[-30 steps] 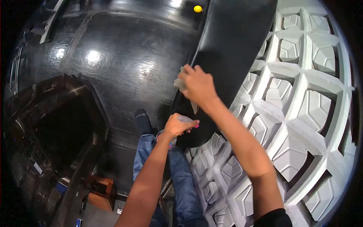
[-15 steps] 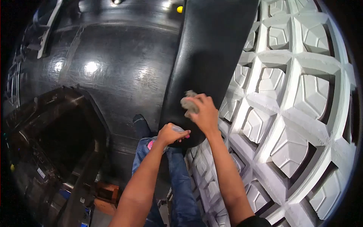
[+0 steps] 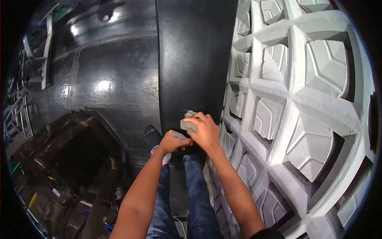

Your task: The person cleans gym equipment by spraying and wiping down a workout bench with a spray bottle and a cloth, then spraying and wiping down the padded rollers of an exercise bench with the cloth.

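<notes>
My right hand (image 3: 207, 130) is closed around a crumpled grey-green cloth (image 3: 188, 122), held over the near part of a long black padded bench (image 3: 195, 59). Whether the cloth touches the surface I cannot tell. Just left of it, my left hand (image 3: 172, 142) grips a clear plastic bottle (image 3: 166, 159) with pink parts. Its body shows below the hand, and a pink tip pokes out near the right wrist. My fingers cover much of the bottle.
A white wall of deep lattice recesses (image 3: 270, 95) runs along the bench's right side. Shiny black flooring (image 3: 111, 79) lies to the left. A dark open-framed machine (image 3: 75, 159) stands at lower left, with metal frames (image 3: 47, 51) beyond. My legs (image 3: 195, 191) are below.
My view has shifted, so the bench appears further left. The right hand with the cloth now sits closer to the left hand. Both hands keep their holds.
</notes>
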Demonstrator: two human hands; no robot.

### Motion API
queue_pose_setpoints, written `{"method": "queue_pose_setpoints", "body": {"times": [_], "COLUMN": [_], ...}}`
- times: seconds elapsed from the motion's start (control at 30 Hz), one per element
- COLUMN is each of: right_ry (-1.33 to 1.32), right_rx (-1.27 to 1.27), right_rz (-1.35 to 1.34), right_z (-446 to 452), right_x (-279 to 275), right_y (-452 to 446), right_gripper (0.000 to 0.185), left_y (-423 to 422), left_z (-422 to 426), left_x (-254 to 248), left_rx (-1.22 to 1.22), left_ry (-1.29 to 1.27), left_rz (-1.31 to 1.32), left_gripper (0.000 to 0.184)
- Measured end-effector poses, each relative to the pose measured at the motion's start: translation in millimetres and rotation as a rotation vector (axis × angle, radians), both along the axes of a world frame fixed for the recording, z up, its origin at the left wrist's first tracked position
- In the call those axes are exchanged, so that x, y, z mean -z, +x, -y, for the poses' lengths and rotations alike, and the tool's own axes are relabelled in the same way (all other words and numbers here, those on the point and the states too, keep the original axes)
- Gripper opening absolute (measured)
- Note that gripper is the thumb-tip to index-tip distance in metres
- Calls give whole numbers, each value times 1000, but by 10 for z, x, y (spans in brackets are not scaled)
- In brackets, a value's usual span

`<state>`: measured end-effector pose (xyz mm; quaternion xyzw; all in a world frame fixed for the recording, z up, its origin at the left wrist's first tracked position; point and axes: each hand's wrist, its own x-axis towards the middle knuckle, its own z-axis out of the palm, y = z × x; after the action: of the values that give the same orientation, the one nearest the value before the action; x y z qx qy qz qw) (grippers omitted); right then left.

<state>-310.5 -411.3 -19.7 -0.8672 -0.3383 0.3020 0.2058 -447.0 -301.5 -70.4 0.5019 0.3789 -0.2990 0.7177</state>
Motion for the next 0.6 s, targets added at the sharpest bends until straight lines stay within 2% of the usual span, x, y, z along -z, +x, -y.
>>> {"method": "queue_pose_setpoints", "body": {"times": [0.1, 0.17, 0.2, 0.3, 0.37, 0.43, 0.5, 0.6], "right_ry": [-71, -38, -1, 92, 112, 169, 208, 119], "right_rx": [166, 395, 418, 422, 361, 229, 177, 209], "right_rz": [16, 138, 171, 238, 150, 88, -29, -16], "right_z": [179, 194, 176, -18, -209, -286, -226, 20], "right_x": [-61, -39, -1, 87, 94, 117, 97, 112], "right_y": [166, 274, 310, 167, -65, -245, -320, -195], "right_gripper": [40, 39, 43, 49, 48, 46, 43, 41], "left_y": [30, 58, 43, 40, -18, -91, -87, -52], "left_z": [-26, -47, -20, 6, -5, -4, 55, 32], "left_x": [-55, -90, -79, -37, 33, 127, 99, 42], "left_rx": [22, 87, 44, 0, 3, -29, -81, -125], "left_ry": [-16, 10, 14, 19, 22, 17, 113, 61], "left_rz": [-41, -108, -91, -79, -92, 8, 55, -2], "left_gripper": [27, 30, 30, 28, 26, 24, 25, 24]}}
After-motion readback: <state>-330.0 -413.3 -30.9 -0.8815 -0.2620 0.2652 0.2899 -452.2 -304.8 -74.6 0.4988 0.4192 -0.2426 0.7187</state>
